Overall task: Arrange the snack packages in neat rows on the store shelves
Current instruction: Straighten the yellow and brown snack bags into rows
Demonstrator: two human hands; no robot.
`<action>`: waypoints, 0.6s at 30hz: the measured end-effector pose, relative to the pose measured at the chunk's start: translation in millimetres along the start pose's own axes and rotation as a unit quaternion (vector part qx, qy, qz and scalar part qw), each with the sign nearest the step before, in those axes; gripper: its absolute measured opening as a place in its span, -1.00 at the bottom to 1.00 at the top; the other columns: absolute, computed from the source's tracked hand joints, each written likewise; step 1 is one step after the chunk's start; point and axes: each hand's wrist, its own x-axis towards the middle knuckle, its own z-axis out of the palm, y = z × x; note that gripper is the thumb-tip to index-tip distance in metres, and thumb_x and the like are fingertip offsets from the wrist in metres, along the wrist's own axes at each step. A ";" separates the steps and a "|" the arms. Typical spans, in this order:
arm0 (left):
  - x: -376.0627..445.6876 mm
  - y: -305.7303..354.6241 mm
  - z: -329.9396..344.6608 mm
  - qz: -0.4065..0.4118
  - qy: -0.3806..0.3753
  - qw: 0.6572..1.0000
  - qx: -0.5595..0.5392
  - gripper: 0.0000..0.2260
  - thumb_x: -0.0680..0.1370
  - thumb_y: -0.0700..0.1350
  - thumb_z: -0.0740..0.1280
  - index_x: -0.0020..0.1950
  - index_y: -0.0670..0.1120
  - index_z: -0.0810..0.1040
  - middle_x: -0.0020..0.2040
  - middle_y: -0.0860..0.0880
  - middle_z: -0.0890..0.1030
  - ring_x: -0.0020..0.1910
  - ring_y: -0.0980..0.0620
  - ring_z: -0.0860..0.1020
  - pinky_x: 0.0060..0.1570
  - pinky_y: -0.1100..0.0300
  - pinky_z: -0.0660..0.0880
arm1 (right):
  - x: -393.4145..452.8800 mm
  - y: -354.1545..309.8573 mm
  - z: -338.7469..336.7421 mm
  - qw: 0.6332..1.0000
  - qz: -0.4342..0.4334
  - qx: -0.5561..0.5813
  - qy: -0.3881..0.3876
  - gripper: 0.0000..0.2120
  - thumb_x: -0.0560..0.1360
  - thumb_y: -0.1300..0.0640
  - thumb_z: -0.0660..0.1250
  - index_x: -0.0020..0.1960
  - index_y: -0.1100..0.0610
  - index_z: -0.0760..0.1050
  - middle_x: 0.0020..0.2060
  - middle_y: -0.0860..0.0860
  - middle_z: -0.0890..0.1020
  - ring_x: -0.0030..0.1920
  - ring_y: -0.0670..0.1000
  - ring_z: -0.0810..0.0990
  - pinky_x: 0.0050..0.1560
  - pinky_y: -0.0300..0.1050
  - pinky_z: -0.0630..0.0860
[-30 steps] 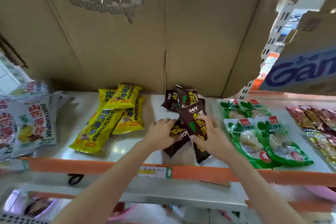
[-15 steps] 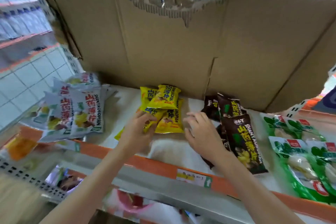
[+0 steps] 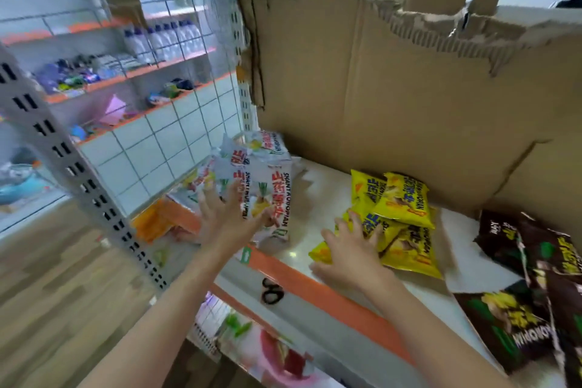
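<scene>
Your snack packs sit on the pale shelf [image 3: 302, 186] in three colour groups, all crinkly foil pouches with bold lettering. The white packs [image 3: 261, 173] with red characters and a yellow fruit picture are heaped at the left end, against the torn cardboard sheet [image 3: 393, 98] that backs the shelf. The yellow packs [image 3: 406, 198] lie overlapped in the middle, four that you can count, two on top and two beneath. The dark brown packs [image 3: 535, 261] with green and yellow print spread toward the right edge; at least three show, and the white heap is too jumbled and blurred to count.

Your left hand [image 3: 230, 217] has its fingers spread wide, fingertips reaching onto the front white pack, not gripping it. Your right hand [image 3: 352, 249] lies flat with straight fingers on the lowest yellow pack at the shelf's front, pressing rather than pinching. The two hands are apart, bare shelf between them, just behind the orange shelf strip [image 3: 330, 299].
</scene>
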 end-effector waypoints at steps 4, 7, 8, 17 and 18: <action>6.3 5.5 13.7 0.038 -0.066 0.997 -0.029 -0.30 0.39 0.35 0.29 0.45 0.15 0.18 0.53 -0.14 -0.08 0.49 -0.23 -0.06 0.40 -0.23 0.07 | 2.7 2.9 11.2 1.000 0.008 0.002 0.028 -0.41 0.41 -0.31 0.18 0.34 -0.04 0.29 0.45 0.01 0.12 0.49 0.12 -0.21 0.31 0.48 -0.17; 15.5 8.2 23.7 0.090 -0.074 0.993 -0.031 -0.26 0.35 0.40 0.20 0.42 0.02 0.32 0.50 -0.21 0.08 0.47 -0.22 0.10 0.38 -0.18 0.17 | -2.9 5.6 16.6 0.998 0.009 0.009 0.063 -0.44 0.40 -0.33 0.14 0.32 -0.11 0.30 0.45 -0.05 0.15 0.50 0.05 -0.23 0.33 0.42 -0.23; 20.2 11.0 26.1 0.099 -0.069 0.992 -0.029 -0.28 0.36 0.36 0.21 0.40 -0.02 0.36 0.48 -0.23 0.13 0.45 -0.24 0.13 0.37 -0.19 0.16 | -4.3 6.5 17.0 0.997 0.007 0.014 0.071 -0.44 0.40 -0.34 0.13 0.33 -0.12 0.29 0.45 -0.07 0.15 0.50 0.04 -0.23 0.34 0.40 -0.25; -11.0 59.7 38.7 0.297 0.027 0.954 0.029 -0.53 0.23 -0.34 0.39 0.15 -0.22 0.49 0.28 -0.29 0.33 0.26 -0.29 0.27 0.23 -0.18 0.30 | -42.6 37.2 7.5 0.965 0.045 0.006 0.257 -0.70 0.34 -0.06 0.21 -0.10 0.09 0.57 -0.05 0.05 0.60 -0.04 0.08 0.61 -0.13 0.04 0.53; -15.6 64.9 41.1 0.325 0.000 0.945 0.036 -0.63 0.25 -0.30 0.39 0.05 -0.22 0.51 0.20 -0.28 0.41 0.17 -0.30 0.35 0.12 -0.15 0.38 | -50.4 43.6 8.3 0.963 0.056 -0.001 0.262 -0.76 0.32 0.00 0.22 -0.16 0.11 0.56 -0.12 0.05 0.60 -0.12 0.09 0.61 -0.20 0.01 0.54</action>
